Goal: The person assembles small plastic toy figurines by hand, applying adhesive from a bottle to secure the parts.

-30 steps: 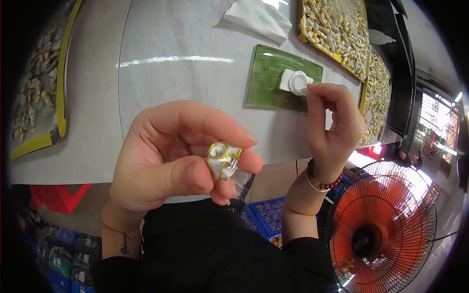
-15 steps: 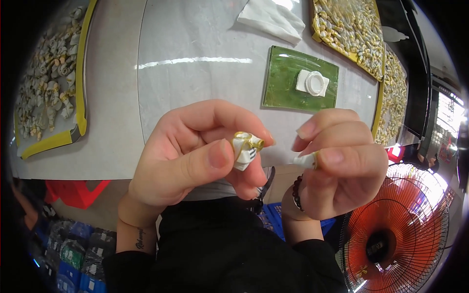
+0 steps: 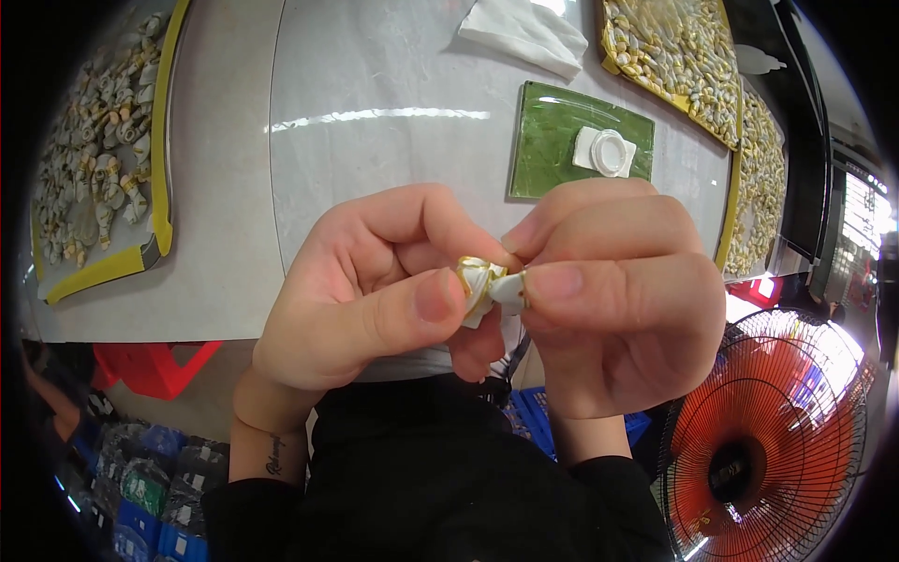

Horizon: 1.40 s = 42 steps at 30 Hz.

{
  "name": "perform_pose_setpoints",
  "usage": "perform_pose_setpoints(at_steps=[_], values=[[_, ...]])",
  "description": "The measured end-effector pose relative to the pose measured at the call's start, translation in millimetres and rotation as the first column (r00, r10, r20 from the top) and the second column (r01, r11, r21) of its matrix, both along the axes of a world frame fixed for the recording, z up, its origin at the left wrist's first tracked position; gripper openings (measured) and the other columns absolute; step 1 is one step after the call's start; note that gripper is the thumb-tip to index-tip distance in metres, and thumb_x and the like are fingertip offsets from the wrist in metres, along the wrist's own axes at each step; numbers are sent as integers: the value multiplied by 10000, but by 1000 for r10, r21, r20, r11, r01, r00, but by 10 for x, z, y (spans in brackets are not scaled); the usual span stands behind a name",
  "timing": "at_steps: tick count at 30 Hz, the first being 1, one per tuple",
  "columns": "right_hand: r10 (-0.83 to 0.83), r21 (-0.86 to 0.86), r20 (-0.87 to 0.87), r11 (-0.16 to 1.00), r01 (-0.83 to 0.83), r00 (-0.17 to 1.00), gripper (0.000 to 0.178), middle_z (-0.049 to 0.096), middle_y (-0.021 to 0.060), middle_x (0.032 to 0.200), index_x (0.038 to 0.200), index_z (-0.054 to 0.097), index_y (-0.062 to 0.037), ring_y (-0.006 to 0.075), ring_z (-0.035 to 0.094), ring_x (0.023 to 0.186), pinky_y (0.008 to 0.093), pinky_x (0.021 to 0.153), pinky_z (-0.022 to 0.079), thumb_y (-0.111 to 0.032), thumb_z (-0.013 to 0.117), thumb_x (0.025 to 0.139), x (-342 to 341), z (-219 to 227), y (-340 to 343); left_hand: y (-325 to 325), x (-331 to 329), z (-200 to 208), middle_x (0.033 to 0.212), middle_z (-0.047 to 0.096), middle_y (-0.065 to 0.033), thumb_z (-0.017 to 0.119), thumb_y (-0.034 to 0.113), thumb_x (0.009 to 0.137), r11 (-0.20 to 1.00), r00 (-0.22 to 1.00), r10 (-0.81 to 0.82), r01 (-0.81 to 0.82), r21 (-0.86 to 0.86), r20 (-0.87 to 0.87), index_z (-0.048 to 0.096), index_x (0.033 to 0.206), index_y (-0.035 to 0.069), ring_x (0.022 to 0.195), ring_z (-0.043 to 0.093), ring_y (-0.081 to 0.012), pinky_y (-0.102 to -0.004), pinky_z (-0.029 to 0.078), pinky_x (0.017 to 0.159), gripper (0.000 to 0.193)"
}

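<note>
Between the thumb and fingers of my left hand (image 3: 351, 300) is a small white ceramic-looking piece with gold trim (image 3: 476, 279). My right hand (image 3: 632, 290) pinches a smaller white tapered piece (image 3: 508, 289) between thumb and forefinger. The two pieces meet, or nearly so, at the centre of the view; fingertips partly cover both. Beyond my right hand lies a glossy green plate (image 3: 543, 140). On the plate rests a white pad (image 3: 584, 148) under a small round white dish or ring (image 3: 610, 155).
A folded white cloth (image 3: 524, 39) lies at the table's far side. Yellow-edged trays of small white-and-gold pieces stand at the left (image 3: 98, 159), far right (image 3: 670, 61) and right (image 3: 757, 187). An orange fan (image 3: 758, 459) is at lower right, a red plastic stool (image 3: 159, 365) at lower left.
My right hand has moved left, bringing its tapered piece up against or very near the gold-trimmed piece. My left hand keeps its hold, with the piece slightly turned.
</note>
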State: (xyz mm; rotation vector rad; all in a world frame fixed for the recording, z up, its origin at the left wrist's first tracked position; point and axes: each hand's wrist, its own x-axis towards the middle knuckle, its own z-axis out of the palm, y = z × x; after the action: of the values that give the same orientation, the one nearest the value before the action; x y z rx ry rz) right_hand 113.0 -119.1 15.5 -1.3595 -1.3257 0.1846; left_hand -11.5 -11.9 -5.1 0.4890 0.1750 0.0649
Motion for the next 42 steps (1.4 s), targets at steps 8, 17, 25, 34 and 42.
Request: perform_pose_setpoints(at_steps=[8,17,25,34,42], values=[[-17,17,-20,1000,18,1000,162,535,80,752,864,518,-50,196,552,662,266,577,445,-98,651,784,-1,1,-3,-44,50,57,566,558,-96,635,343,798,988,993,57,-42,147,-103,427,832,-8,458,532,-139,-216,418,403,410],[-4,-82,-35,997,1,999,202,519,43,709,800,545,-84,135,470,564,241,508,372,-68,711,685,-13,34,-36,-12,-6,4,749,613,-110,625,94,803,995,1000,5,-7,-104,-15,535,857,-37,607,571,-100,-214,473,539,168],[54,-68,-43,996,-57,998,214,524,47,706,795,551,-73,124,461,547,230,469,342,-14,705,658,-15,21,-64,-75,16,87,586,555,-93,747,195,703,998,982,57,-56,9,-182,472,776,-4,429,513,-121,-207,401,375,347],[57,1,15,998,-57,998,279,529,77,764,997,520,-9,133,463,577,211,441,346,-161,640,795,47,73,-82,-59,33,53,608,566,-111,687,271,766,993,992,68,-57,100,-108,485,872,-53,472,551,-138,-213,446,410,396],[-884,65,347,356,932,313,173,603,38,737,930,641,3,41,485,596,148,508,351,-104,646,794,983,128,-1046,24,-26,-16,660,562,-135,529,236,884,996,998,-30,34,-83,50,430,997,-87,503,552,-138,-251,489,428,355]])
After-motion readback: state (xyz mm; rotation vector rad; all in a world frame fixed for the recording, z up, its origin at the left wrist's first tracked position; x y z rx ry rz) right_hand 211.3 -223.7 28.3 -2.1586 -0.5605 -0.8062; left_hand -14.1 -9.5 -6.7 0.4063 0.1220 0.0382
